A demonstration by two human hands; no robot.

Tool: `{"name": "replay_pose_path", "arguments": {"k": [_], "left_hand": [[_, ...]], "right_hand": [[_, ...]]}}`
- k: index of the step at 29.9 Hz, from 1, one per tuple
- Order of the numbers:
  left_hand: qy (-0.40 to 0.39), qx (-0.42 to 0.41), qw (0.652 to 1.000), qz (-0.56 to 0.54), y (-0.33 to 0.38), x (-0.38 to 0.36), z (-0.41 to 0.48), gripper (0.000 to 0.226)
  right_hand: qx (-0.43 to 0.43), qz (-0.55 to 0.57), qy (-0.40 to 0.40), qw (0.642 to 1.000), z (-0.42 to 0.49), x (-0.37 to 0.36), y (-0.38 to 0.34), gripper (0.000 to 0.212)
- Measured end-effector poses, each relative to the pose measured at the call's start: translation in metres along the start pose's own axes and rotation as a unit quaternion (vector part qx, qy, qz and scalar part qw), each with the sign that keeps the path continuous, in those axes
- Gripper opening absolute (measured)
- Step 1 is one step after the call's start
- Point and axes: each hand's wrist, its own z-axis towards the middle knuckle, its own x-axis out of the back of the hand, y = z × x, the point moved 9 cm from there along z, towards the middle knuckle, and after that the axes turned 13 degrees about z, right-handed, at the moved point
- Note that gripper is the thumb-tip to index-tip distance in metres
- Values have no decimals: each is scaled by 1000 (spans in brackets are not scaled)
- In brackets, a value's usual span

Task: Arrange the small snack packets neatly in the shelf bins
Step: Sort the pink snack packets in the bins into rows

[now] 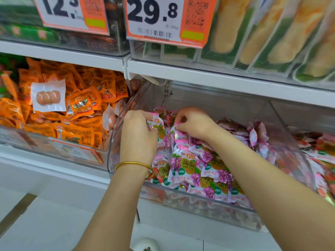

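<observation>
Small pink and purple snack packets (pixel 197 165) fill a clear plastic bin (pixel 199 198) on the middle shelf. Both of my hands are inside the bin near its back left. My left hand (pixel 138 132), with a gold bangle on the wrist, grips upright packets (pixel 157 124) at the left wall. My right hand (pixel 194 122) pinches the top edge of a pink packet (pixel 178 132) just beside them. The packets under my hands are partly hidden.
A neighbouring clear bin (pixel 54 142) on the left holds orange packets (pixel 79 104) and one white egg packet (pixel 48 96). Red and white packets (pixel 324 160) lie to the right. The shelf above (pixel 217 75) carries bins and price tags (pixel 163 19). White floor lies below.
</observation>
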Motion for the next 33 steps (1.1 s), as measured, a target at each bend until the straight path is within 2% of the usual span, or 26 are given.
{"name": "replay_pose_path", "arguments": {"k": [3, 5, 7, 9, 11, 13, 15, 19, 23, 26, 29, 31, 33], "left_hand": [[-10, 4, 998, -61, 1, 0, -3, 32], [-29, 23, 990, -140, 2, 1, -6, 41], [-58, 44, 975, -210, 5, -1, -10, 46], [-99, 55, 953, -280, 13, -7, -15, 44], [-151, 44, 932, -328, 32, -14, -27, 38], [-205, 15, 911, -358, 61, -22, -47, 34], [-256, -22, 888, -381, 97, -33, -73, 34], [-286, -88, 875, -380, 173, -56, -112, 35], [-279, -149, 882, -349, 235, -75, -136, 36], [-283, -202, 886, -307, 258, -88, -147, 30], [-215, -261, 908, -249, 260, -85, -139, 31], [-153, -275, 930, -188, 251, -81, -129, 31], [-125, -282, 941, -142, 242, -83, -125, 29]], "right_hand": [[44, 140, 64, 987, -19, 17, -7, 6], [84, 226, 128, 962, -42, 36, -13, 8], [142, 266, 204, 931, -73, 62, -22, 11], [186, 273, 240, 913, -104, 81, -29, 13], [179, 262, 249, 915, -132, 93, -24, 13], [137, 245, 246, 928, -156, 104, -7, 15], [77, 276, 250, 925, -179, 118, 22, 19], [-35, 412, 259, 873, -224, 147, 82, 21], [-68, 462, 282, 838, -258, 174, 125, 21], [-65, 414, 319, 850, -273, 191, 153, 22], [-90, 290, 391, 869, -286, 206, 180, 19], [-115, 231, 378, 889, -282, 203, 186, 17], [-120, 216, 330, 911, -267, 189, 183, 16]]}}
